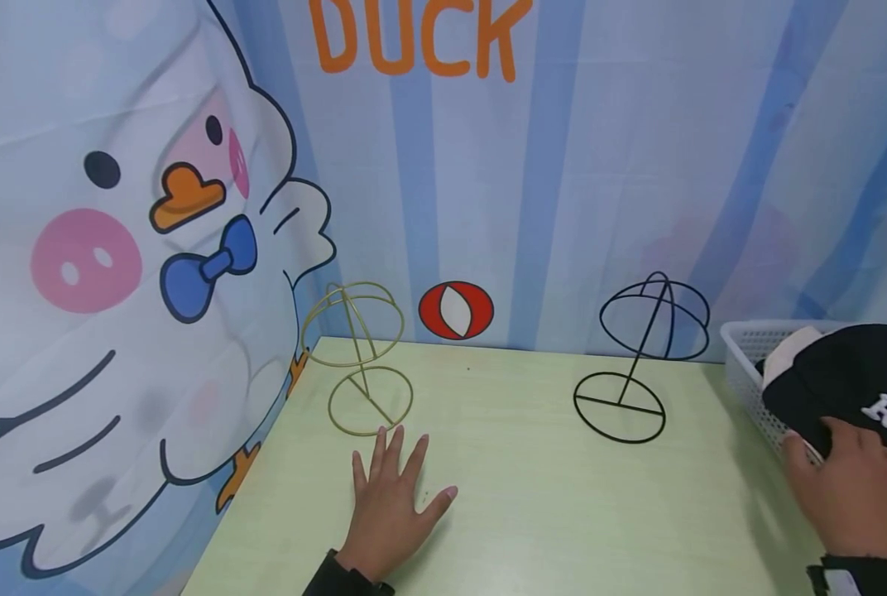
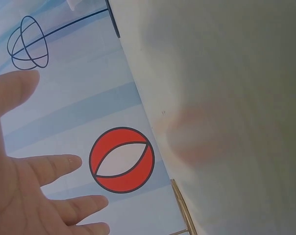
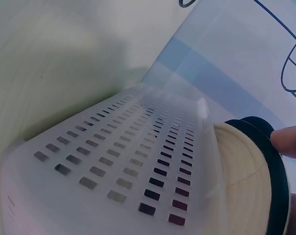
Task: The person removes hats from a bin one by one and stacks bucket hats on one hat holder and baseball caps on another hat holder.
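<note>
Right hand (image 1: 853,488) at far right, fingers curled, pinching the edge of a black fabric cap with a white letter R on its front (image 1: 823,377). Cap sits at the top of a white perforated plastic basket (image 1: 745,372), partly above the rim. Right wrist view: thumb on the dark cap edge, cream fabric piece (image 3: 241,176) right beside it, inside the basket wall; dark and reddish stuff shows through the holes, can't tell what.

Left hand (image 1: 391,517) released, holds nothing, fingers spread, palm down, over the pale yellow-green surface (image 1: 525,480); contact with it unclear. Fingertips just by the base ring of a gold wire stand with a domed top (image 1: 361,368), touching or not can't tell. Similar black wire stand (image 1: 635,364) upright at right of centre, between left hand and basket. Both stands bare.

Behind: light blue striped cloth backdrop (image 1: 481,190), printed with a big white duck (image 1: 213,364), a red-and-white ball (image 1: 456,310) and orange "DUCK" letters (image 1: 486,41). Dark sleeves (image 1: 342,579) at both wrists.
</note>
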The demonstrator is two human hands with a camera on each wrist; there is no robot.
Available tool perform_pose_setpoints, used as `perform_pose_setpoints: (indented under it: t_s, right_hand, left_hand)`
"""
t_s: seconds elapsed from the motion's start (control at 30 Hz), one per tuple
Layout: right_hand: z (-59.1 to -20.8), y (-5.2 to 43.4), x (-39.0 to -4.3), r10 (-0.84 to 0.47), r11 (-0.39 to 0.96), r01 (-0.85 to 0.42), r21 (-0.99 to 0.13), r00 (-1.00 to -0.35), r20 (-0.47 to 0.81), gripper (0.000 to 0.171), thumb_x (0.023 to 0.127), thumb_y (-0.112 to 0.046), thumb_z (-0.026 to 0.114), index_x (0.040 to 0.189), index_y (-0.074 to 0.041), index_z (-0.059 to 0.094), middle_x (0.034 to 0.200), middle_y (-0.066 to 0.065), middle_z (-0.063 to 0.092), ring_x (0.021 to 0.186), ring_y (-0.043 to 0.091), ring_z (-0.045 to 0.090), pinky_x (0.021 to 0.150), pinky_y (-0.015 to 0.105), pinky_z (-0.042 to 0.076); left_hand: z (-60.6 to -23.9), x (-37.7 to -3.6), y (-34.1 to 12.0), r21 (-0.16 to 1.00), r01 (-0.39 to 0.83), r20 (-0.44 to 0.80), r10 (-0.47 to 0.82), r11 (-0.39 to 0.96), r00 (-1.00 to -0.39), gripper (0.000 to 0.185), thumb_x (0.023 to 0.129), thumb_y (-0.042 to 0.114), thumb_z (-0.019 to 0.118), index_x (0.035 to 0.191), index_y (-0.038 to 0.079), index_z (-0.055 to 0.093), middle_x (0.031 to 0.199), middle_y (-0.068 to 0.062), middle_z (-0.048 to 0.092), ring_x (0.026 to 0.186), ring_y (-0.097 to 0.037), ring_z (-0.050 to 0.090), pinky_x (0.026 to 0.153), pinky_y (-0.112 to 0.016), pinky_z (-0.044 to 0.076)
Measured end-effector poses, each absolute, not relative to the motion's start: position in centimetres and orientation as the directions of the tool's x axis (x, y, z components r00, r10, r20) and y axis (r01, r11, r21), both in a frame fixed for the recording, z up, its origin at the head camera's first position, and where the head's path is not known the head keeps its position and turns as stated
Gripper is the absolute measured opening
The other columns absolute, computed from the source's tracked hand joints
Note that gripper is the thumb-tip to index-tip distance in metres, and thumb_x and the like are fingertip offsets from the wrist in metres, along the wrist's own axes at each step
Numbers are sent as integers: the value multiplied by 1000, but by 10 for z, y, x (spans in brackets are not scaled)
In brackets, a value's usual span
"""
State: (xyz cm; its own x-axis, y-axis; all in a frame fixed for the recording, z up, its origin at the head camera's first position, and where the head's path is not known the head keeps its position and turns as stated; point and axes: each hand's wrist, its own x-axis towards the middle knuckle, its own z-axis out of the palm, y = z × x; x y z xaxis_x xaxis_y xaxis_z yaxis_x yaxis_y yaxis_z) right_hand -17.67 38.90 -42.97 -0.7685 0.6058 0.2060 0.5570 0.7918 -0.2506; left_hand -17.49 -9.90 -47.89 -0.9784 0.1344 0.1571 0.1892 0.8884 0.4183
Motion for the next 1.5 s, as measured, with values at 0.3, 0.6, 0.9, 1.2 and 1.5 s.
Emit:
perform_pose_setpoints:
  t_s: [0.3,0.6,0.9,1.2,1.5]
  right_hand:
    - [-425,389,-178,663,735,586,-341,-727,180,63,105,-30,39,151,10,25,156,35,25,141,53,26,122,62,21]
    - [-422,382,-176,714,675,592,-440,-675,187,61,107,-29,30,157,3,20,161,31,19,146,49,23,123,61,20]
    - [-415,374,-171,738,646,570,-508,-636,225,56,108,-24,21,158,-2,21,163,27,20,146,46,26,121,63,24]
    - [-426,365,-172,740,634,350,-690,-533,410,48,110,-10,21,152,-9,44,159,21,33,148,41,30,123,60,20]
    - [-425,365,-164,692,689,283,-667,-532,488,49,110,-10,20,153,-14,44,163,14,31,151,36,26,124,59,19]
  left_hand:
    - [-476,-173,-98,416,185,148,134,890,-980,79,91,65,59,154,19,44,165,-18,28,157,-39,11,118,-74,6]
    - [-477,-174,-99,418,184,149,133,890,-980,79,91,65,59,153,19,44,165,-18,28,157,-40,11,119,-73,6]
    - [-476,-174,-99,416,178,138,131,892,-982,80,91,67,57,154,19,43,166,-17,27,157,-39,10,119,-73,8]
    - [-475,-174,-98,420,173,144,123,891,-982,76,93,63,59,152,17,46,164,-19,29,157,-40,13,119,-73,8]
    - [-476,-175,-98,403,180,165,122,897,-979,75,93,63,58,152,17,47,164,-18,31,156,-40,16,119,-72,11]
